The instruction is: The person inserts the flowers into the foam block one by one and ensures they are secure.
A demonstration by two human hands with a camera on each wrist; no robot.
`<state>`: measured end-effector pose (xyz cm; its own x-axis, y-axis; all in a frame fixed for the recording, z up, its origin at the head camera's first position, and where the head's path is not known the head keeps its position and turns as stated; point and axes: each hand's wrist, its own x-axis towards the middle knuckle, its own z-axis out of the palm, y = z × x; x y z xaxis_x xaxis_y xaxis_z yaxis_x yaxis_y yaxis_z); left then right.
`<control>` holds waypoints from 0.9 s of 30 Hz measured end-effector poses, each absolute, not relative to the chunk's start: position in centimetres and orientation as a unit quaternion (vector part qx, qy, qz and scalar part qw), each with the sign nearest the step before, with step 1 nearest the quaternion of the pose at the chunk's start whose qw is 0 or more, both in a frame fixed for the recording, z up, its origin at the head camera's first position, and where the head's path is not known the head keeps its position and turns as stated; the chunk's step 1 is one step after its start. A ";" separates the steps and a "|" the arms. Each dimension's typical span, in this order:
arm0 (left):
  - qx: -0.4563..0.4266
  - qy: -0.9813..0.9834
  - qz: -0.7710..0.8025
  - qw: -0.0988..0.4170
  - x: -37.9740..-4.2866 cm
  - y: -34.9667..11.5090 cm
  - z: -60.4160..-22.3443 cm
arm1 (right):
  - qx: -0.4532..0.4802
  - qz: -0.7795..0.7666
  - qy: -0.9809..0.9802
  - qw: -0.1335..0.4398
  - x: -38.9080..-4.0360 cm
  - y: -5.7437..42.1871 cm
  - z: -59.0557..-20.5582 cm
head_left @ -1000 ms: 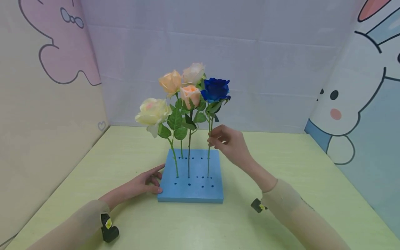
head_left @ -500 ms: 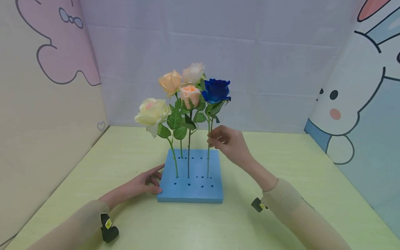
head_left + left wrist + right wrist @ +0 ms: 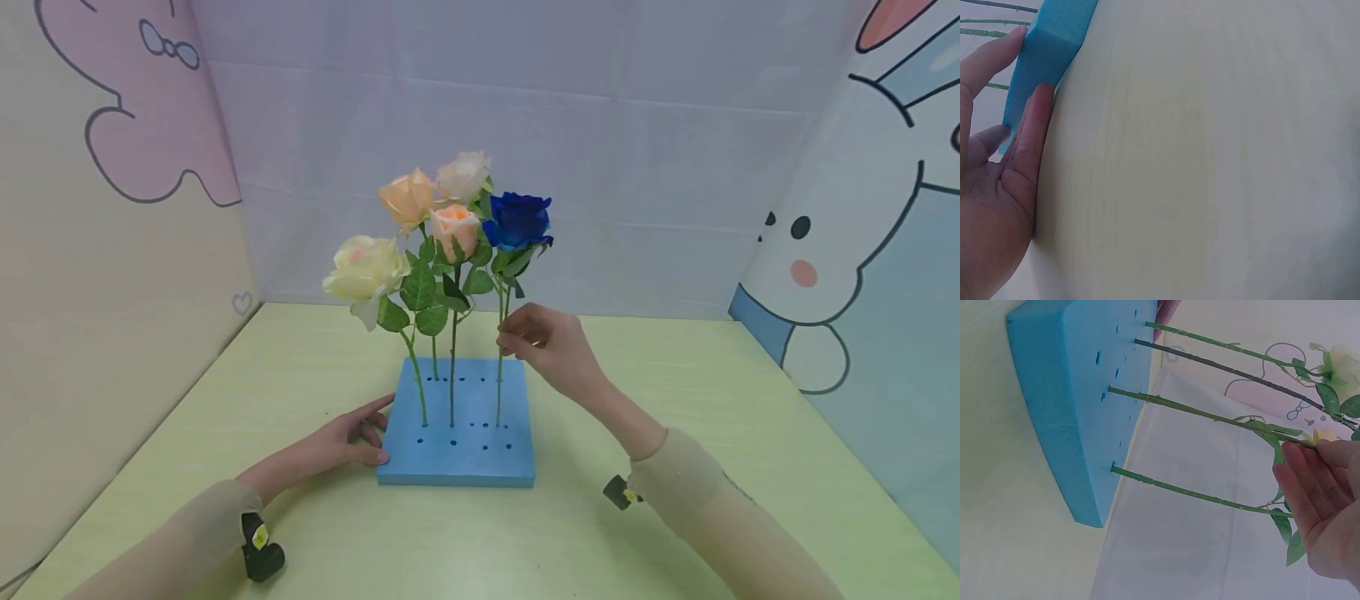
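In the head view, a blue rose (image 3: 517, 221) stands upright with its stem end in a front-row hole of a square blue foam board (image 3: 472, 467). My right hand (image 3: 551, 342) pinches its stem between thumb and fingertips, partway up; the right wrist view shows this stem (image 3: 1197, 414) meeting the board. My left hand (image 3: 348, 442) rests against the board's left edge, fingers fairly straight, thumb at the front corner. Other roses stand in the board: a cream-yellow one (image 3: 365, 268), a peach one (image 3: 456, 229), an orange-peach one (image 3: 407, 198) and a whitish one (image 3: 462, 177).
The board sits on a pale yellow-green table (image 3: 637, 533). Several small holes dot its top. A pale cloth (image 3: 637, 167) hangs behind, with cartoon-printed panels at left and right. A dark strap piece (image 3: 261, 550) hangs at the left sleeve.
The blue rose's bloom has sunk very slightly, and my right hand has come down a touch with it. My left hand stays in place at the board's edge.
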<state>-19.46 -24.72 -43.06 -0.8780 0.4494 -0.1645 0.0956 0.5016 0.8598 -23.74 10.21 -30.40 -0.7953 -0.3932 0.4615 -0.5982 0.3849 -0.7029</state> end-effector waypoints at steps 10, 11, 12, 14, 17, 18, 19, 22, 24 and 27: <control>0.169 0.837 0.487 0.184 -19.3 -24.6 -42.9 | 0.300 0.453 -0.832 0.114 -23.7 10.2 -30.7; 0.171 0.836 0.489 0.184 -19.2 -24.6 -42.8 | 0.300 0.452 -0.832 0.115 -23.7 10.2 -30.7; 0.173 0.834 0.491 0.184 -19.2 -24.6 -42.8 | 0.302 0.450 -0.832 0.116 -23.6 10.2 -30.8; 0.176 0.832 0.492 0.184 -19.2 -24.5 -42.7 | 0.303 0.450 -0.832 0.115 -23.6 10.2 -30.8; 0.176 0.832 0.493 0.184 -19.2 -24.5 -42.7 | 0.304 0.451 -0.832 0.113 -23.5 10.2 -31.0; 0.176 0.832 0.494 0.184 -19.2 -24.5 -42.7 | 0.305 0.451 -0.831 0.111 -23.5 10.2 -31.0; 0.176 0.831 0.494 0.184 -19.2 -24.5 -42.7 | 0.304 0.452 -0.832 0.109 -23.5 10.2 -31.1; 0.175 0.832 0.493 0.185 -19.2 -24.5 -42.6 | 0.302 0.454 -0.832 0.103 -23.5 10.2 -31.2; 0.175 0.833 0.491 0.185 -19.2 -24.5 -42.6 | 0.303 0.456 -0.831 0.100 -23.5 10.1 -31.2; 0.175 0.833 0.491 0.186 -19.2 -24.5 -42.7 | 0.303 0.459 -0.830 0.095 -23.4 10.1 -31.3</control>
<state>-19.17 -24.50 -42.67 -0.8694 0.4746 -0.1373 0.1101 0.4571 0.8826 -23.44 10.09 -31.25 -0.7986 -0.4153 0.4356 -0.5898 0.3959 -0.7039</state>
